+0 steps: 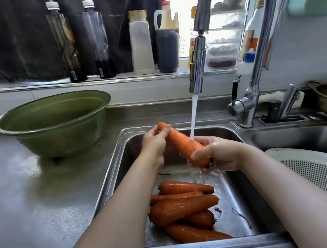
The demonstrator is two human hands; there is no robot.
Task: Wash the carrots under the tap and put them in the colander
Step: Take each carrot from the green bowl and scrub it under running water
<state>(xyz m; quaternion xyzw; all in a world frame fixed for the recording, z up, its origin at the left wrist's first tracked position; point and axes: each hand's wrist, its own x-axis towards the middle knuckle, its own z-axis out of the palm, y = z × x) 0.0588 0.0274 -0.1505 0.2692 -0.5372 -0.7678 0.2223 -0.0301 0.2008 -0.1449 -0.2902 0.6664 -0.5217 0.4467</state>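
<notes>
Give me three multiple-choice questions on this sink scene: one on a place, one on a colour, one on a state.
1. Where is the white colander? A. right of the sink B. on the windowsill C. on the floor
2. What colour is the big bowl? A. red B. green C. blue
3. What is the tap doing? A. off B. dripping C. running steadily
Answers: 1 A, it sits at the right edge; 2 B, its wall is green; 3 C, a stream falls to the held carrot.

Steel sink (238, 202) holds carrots (183, 208); counter (35, 196) bears green basin (60, 137).
</notes>
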